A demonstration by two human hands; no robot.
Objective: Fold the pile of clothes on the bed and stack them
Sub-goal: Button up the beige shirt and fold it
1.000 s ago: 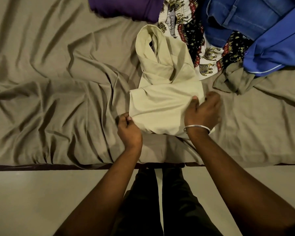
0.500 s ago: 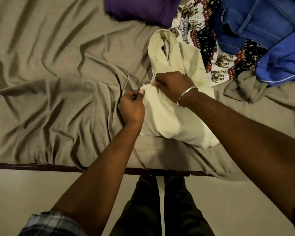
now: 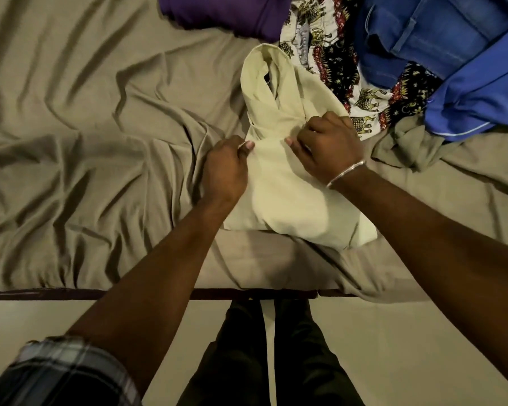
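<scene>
On the wrinkled bedsheet [image 3: 71,159], left hand [image 3: 226,168] and right hand [image 3: 329,148], now further apart, pinch the cream garment [image 3: 291,194]; open sheet lies leftward.

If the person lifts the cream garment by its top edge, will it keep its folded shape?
Probably not. The cream garment looks thin and floppy: it creases softly under the left hand and right hand. It seems light, so the fold would likely sag open.
</scene>
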